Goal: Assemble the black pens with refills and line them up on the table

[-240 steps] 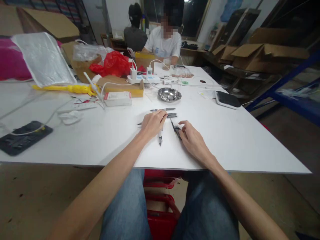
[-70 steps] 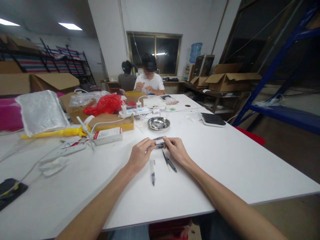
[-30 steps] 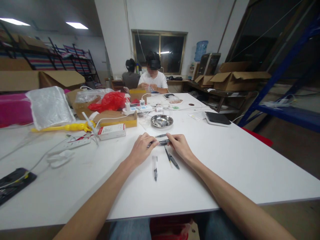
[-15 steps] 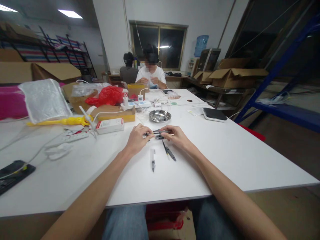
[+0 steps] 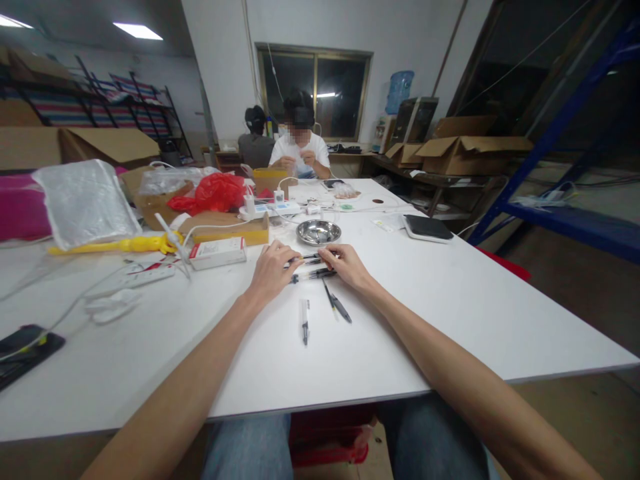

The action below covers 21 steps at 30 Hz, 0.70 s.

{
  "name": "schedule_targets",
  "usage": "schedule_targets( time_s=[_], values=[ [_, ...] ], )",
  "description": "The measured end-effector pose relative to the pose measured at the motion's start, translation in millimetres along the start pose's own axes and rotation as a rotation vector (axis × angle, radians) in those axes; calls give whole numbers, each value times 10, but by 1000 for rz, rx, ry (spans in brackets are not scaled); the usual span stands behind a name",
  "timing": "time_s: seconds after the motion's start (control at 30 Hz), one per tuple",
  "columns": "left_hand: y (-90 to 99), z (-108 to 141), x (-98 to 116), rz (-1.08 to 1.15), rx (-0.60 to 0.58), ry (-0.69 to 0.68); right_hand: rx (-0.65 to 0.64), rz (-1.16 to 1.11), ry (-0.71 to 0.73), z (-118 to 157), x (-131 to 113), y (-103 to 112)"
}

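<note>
My left hand point(image 5: 273, 270) and my right hand point(image 5: 346, 265) face each other over the white table, just in front of a shiny metal bowl point(image 5: 304, 240). Between them lies a dark pen point(image 5: 313, 257), its ends in the closed fingers of both hands. Slightly nearer to me, other pens point(image 5: 314, 274) with clear and black parts lie crosswise under the fingertips; how many is hard to make out. Closer still, a clear pen with a dark tip point(image 5: 305, 322) lies lengthwise. To its right rest a thin black refill point(image 5: 329, 293) and a dark grey pen barrel point(image 5: 342, 309).
Left of my hands are a white-and-red box point(image 5: 219, 253), a yellow figure point(image 5: 125, 245), cables and a power strip point(image 5: 270, 211). A black-topped device point(image 5: 427, 228) sits at the right. Across the table a person in a white shirt point(image 5: 300, 153) handles something small.
My hands have lowered and drawn slightly apart, so more of the crosswise pens shows between them. The loose pen and parts in front stay where they were.
</note>
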<state>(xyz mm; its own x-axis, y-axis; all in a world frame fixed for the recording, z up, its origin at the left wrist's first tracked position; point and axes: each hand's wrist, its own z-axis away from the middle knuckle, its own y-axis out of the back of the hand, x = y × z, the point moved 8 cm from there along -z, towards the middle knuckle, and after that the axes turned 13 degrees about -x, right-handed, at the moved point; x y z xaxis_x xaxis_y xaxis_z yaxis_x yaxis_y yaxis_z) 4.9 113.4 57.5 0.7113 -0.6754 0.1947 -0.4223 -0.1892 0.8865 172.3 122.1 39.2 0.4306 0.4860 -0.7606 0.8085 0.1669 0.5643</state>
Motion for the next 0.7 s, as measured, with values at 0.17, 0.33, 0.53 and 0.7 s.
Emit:
schedule_targets(
  time_s=[0.17, 0.33, 0.53, 0.7],
  values=[
    [-130, 6, -52, 54, -126, -8, 9, 140, 52, -60, 176, 50],
    [-176, 11, -96, 3, -161, 26, -67, 342, 90, -81, 172, -79],
    [-213, 22, -126, 49, -182, 64, -52, 369, 79, -62, 124, -73],
    [-129, 36, -89, 59, -144, 70, -55, 412, 45, -51, 163, -59]
  ],
)
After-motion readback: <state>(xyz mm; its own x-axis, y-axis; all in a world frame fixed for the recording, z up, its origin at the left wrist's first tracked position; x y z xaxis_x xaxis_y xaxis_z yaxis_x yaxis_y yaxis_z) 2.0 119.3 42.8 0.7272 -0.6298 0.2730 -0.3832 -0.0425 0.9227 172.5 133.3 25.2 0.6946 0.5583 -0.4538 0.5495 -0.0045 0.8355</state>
